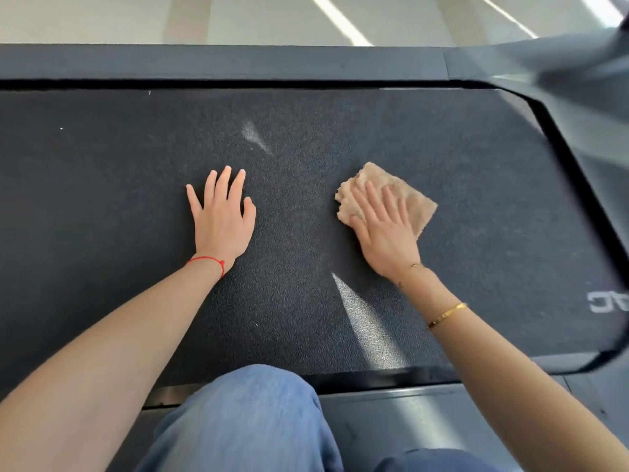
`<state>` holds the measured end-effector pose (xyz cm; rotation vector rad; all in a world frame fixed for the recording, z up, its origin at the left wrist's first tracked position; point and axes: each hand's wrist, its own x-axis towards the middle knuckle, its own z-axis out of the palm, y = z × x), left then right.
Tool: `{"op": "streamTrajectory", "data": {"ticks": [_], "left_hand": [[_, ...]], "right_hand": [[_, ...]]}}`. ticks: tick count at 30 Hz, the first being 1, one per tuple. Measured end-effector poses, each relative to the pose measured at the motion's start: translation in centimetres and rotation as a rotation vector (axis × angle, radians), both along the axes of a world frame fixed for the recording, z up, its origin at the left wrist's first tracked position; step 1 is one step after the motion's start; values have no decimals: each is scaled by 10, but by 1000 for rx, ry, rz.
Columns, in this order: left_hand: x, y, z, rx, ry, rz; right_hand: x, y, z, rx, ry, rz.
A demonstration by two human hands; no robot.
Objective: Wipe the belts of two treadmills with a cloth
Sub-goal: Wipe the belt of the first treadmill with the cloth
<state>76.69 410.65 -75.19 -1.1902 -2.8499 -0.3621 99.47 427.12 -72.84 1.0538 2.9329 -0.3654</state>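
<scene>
- Belt (102, 199) of a treadmill, dark and grainy, runs across the view from left to right, with a pale streak of light near the middle and another nearer the person.
- Left hand (223, 221) lies flat on the belt, palm down, fingers straight and slightly spread, holding nothing; a red string bracelet (207, 262) circles its wrist.
- Right hand (383, 229) presses flat on a tan cloth (413, 202), fingers straight and together on top of it, not curled round it.
- The cloth is folded, fuzzy, and lies on the belt right of centre, well apart from the left hand.
- A gold bangle (447, 315) sits on the right forearm, a thin chain nearer the wrist.
- A grey side rail (221, 66) borders the belt's far edge; pale floor lies beyond it.
- Blue jeans (248, 420) cover the person's knee at the belt's near edge.
- White lettering (609, 301) shows at the belt's right end, partly cut off.
</scene>
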Motion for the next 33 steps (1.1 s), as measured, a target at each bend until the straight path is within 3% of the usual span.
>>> {"op": "streamTrajectory", "data": {"ticks": [4,6,9,15,20,24,27,31,33], "left_hand": [[7,0,-1,-4,-21,21],[7,-2,-1,-8,-28,17],[10,-9,-2,4,-41,-6],[26,-25,-3,16,-38,-39],[38,-32,-4,9,-43,-34],[38,-35,-3,17,-63,-54],[38,-36,-1,27,-68,-52],[38,-37,0,48,-79,-61],[38,-36,1,46,-82,-55]], "right_hand": [[1,-77,-4,16,-22,346],[9,-103,-7,-4,-5,420],[26,-98,-6,-6,2,391],[49,-61,2,-22,-42,-6],[44,-136,-2,-43,15,267],[57,-141,-6,-67,35,336],[80,-104,-5,-27,-4,175],[110,-55,0,-18,-47,-210],[107,-58,2,-40,-38,-195]]}}
